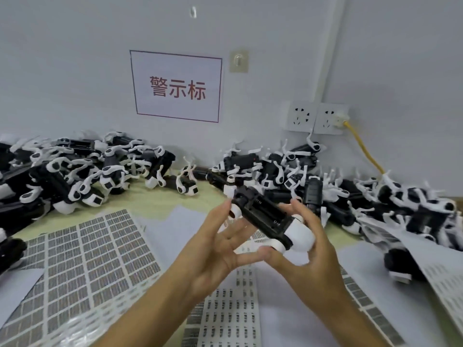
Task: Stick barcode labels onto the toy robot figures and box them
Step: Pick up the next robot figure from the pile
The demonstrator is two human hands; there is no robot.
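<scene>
The right grip [308,256] curls round the white end of the toy robot figure [263,216], held in the air above the middle of the bench [155,199], while the left grip [215,249] lies open, straight fingers steadying the black body. It would be best to turn a flat face upward, then peel one label from the label sheets [95,251] below and press it on squarely.

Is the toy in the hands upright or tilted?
Tilted: the toy figure slants down toward its white end in the right hand.
</scene>
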